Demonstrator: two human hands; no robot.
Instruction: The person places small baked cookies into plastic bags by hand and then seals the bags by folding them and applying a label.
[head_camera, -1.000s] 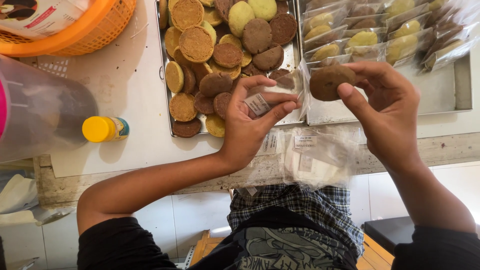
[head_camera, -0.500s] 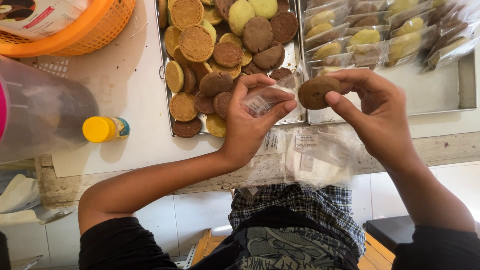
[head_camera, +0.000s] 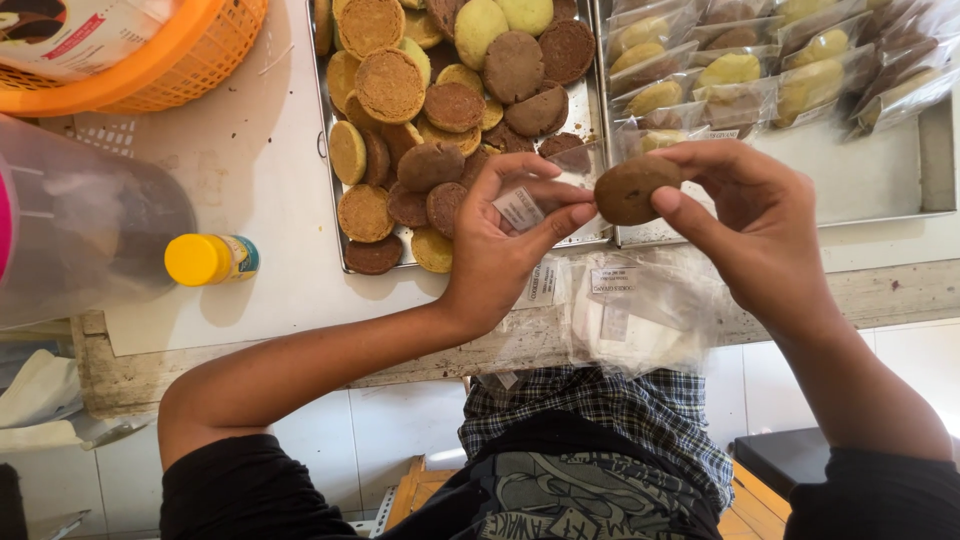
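The right hand (head_camera: 765, 230) pinches a round dark-brown cookie (head_camera: 633, 189) above the bench's front edge; the left hand (head_camera: 505, 245) pinches a small clear plastic bag (head_camera: 540, 200) beside it. Behind, a metal tray (head_camera: 328, 150) holds loose brown and yellow cookies; another steel tray (head_camera: 880, 190) holds bagged ones.

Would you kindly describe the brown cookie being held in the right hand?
The brown cookie is a round, dark, matte disc with a slightly rough surface, seemingly whole. It is pinched at its right edge by the right hand and held above the table edge, its left edge next to the small clear bag in the left hand.
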